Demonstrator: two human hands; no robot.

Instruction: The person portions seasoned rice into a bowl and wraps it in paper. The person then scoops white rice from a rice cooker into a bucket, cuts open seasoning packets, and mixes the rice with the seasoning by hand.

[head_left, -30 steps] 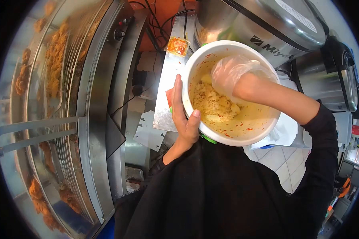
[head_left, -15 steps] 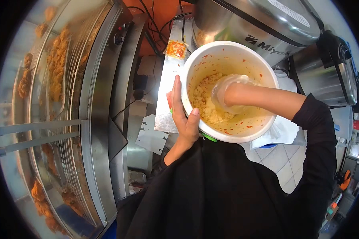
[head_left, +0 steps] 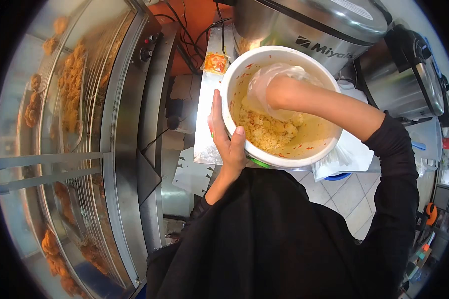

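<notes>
– Black cloth (head_left: 264, 234) nearest, across the bottom middle. Copy?

– Copy. Left hand (head_left: 228, 144)?

– Bare, open, laid along the outside of a white bucket (head_left: 284, 163). Fingers fairly straight up the left wall, thumb apart, just by the rim. Steadying from one side, not wrapped around.

– Right hand (head_left: 280, 94)?

– Down inside the bucket, in a clear plastic glove (head_left: 257, 94), reaching in from the right. Fingers hidden; can't tell whether closed or holding anything.

– Contents?

– Yellowish grainy food (head_left: 272, 134), looks like rice, piled at the bottom, just below the glove. Red flecks up the inner wall.

– Bucket location?

– Just past the cloth, mouth up, at the edge of a metal table (head_left: 207, 149). Can't see whether resting on it.

– Around it?

– Sauce packet (head_left: 216, 63) on the table, beyond the left hand. Clear plastic bag (head_left: 338, 158) beside the bucket, lower right.

– Farther out?

– Big steel cooker (head_left: 294, 25) close behind the bucket, second steel cooker (head_left: 399, 82) to its right. Black cables (head_left: 197, 47) at the table's far end. Far left, glass-fronted cabinet (head_left: 149, 99) with browned food (head_left: 72, 84) on racks. Down low, pale floor tiles (head_left: 341, 197).
</notes>
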